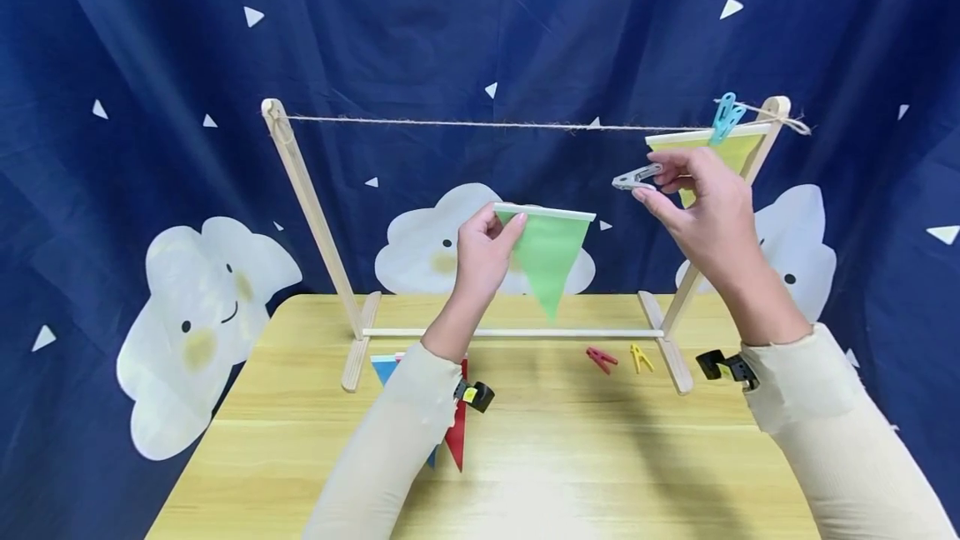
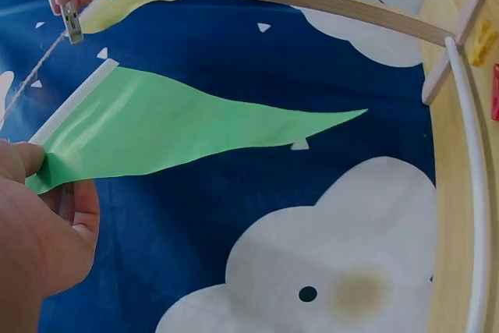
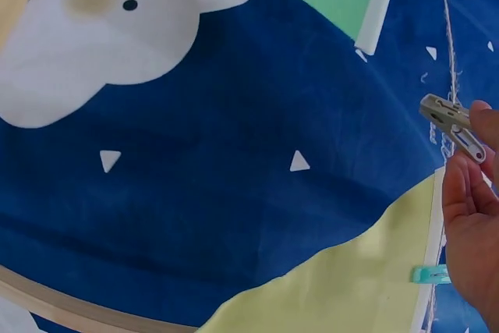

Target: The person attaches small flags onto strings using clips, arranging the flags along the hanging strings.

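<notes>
Your left hand [image 1: 482, 252] pinches the green triangular pennant [image 1: 553, 250] by a corner, at six o'clock from the twine [image 1: 465, 122]; your right hand [image 1: 712, 211] pinches a grey clothespin [image 1: 639, 174], at two o'clock from that pennant.

Glare on tabletop [image 1: 532, 494], soft shadow, wrist-view distortion

Head view forward and down, both wrist views close, turned sideways, sharing the green pennant [image 2: 171, 126]

Four clothespins [image 1: 602, 359] are showing, at least four pennants [image 1: 553, 252] are appearing, two posts [image 1: 313, 217] are standing, one string [image 1: 465, 122] is stretching and one crossbar [image 1: 562, 332] is running.
</notes>
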The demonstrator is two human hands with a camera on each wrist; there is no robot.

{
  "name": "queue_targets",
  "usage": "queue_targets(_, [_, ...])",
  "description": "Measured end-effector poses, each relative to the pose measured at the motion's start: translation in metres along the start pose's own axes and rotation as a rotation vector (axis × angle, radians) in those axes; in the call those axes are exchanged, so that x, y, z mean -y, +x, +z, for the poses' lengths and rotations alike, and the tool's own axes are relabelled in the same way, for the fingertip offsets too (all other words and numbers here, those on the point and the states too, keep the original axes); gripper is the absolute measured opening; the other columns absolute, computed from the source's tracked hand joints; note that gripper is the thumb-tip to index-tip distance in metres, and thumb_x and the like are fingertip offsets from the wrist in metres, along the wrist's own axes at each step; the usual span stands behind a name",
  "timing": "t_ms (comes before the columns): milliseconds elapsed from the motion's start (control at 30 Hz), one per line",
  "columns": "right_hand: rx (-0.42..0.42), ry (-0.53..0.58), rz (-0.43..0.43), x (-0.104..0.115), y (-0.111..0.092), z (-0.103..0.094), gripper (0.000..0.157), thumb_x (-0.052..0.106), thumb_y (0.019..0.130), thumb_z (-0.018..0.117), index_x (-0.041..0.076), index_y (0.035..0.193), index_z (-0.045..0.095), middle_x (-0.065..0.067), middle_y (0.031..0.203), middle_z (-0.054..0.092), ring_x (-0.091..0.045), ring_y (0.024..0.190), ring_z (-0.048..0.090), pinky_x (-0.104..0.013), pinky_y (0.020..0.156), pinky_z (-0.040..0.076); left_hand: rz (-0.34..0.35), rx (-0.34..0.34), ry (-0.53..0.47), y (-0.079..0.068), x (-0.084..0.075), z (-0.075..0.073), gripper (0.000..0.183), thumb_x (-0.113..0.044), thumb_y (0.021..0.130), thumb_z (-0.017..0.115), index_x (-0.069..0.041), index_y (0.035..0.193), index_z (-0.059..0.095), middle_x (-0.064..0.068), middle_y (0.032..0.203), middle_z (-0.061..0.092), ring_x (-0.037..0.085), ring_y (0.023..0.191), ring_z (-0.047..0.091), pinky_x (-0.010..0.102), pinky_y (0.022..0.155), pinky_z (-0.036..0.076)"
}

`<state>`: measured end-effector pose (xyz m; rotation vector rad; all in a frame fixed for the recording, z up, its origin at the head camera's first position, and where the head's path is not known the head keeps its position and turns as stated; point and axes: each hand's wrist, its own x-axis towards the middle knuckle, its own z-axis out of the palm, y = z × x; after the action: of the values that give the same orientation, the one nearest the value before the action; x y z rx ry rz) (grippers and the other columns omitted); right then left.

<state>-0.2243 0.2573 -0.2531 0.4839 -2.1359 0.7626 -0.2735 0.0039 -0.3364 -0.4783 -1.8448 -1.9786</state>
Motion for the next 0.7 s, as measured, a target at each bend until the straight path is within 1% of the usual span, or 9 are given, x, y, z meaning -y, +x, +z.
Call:
queue_targets(100, [0.011, -0.017, -0.013, 0.001, 0.007, -0.002, 0.042, 0.007, 0.088, 0.082, 0.0, 0.126, 0.065, -0.015, 0.106, 0.067, 0.003, 0.094, 0.054, -0.002, 0.089, 0.042, -0.003, -0.002, -0.02, 0.003, -0.004, 0.003, 0.014, -0.009, 0.096, 0.072, 0.005, 0.098, 0.07, -0.004, 0.078, 0.065, 0.005, 0.069, 0.057, 0.02, 0.063, 0.047])
queue_targets(233, [0.007, -0.037, -0.055, 0.003, 0.015, -0.004, 0.041, 0.009, 0.088, 0.082, 0.002, 0.125, 0.067, -0.015, 0.106, 0.067, -0.003, 0.093, 0.055, -0.002, 0.087, 0.04, 0.002, -0.001, -0.032, 0.008, -0.009, 0.008, 0.013, -0.01, 0.096, 0.072, 0.003, 0.097, 0.07, 0.005, 0.082, 0.067, 0.005, 0.07, 0.058, 0.02, 0.065, 0.049])
queue_targets(333, [-0.003, -0.043, -0.081, 0.006, 0.021, -0.006, 0.041, 0.009, 0.087, 0.083, 0.002, 0.124, 0.068, -0.015, 0.104, 0.067, -0.003, 0.092, 0.055, -0.003, 0.087, 0.04, -0.007, -0.007, -0.046, 0.012, -0.012, 0.011, 0.013, -0.011, 0.097, 0.072, 0.002, 0.098, 0.071, 0.009, 0.084, 0.068, 0.006, 0.071, 0.059, 0.021, 0.066, 0.049])
queue_targets(500, [-0.017, -0.043, -0.11, 0.011, 0.035, -0.01, 0.041, 0.01, 0.086, 0.084, 0.002, 0.124, 0.069, -0.015, 0.104, 0.068, 0.001, 0.092, 0.053, -0.004, 0.088, 0.041, -0.041, -0.004, -0.058, 0.019, -0.02, 0.017, 0.012, -0.012, 0.097, 0.072, 0.0, 0.101, 0.072, 0.004, 0.083, 0.069, 0.007, 0.072, 0.06, 0.021, 0.066, 0.05])
queue_targets(700, [0.004, -0.078, -0.139, 0.014, 0.049, -0.013, 0.04, 0.012, 0.087, 0.083, 0.004, 0.123, 0.07, -0.015, 0.104, 0.069, -0.004, 0.091, 0.055, -0.001, 0.088, 0.04, -0.064, 0.015, -0.085, 0.028, -0.029, 0.022, 0.012, -0.014, 0.097, 0.073, -0.002, 0.101, 0.073, -0.001, 0.08, 0.07, 0.007, 0.071, 0.06, 0.026, 0.067, 0.052])
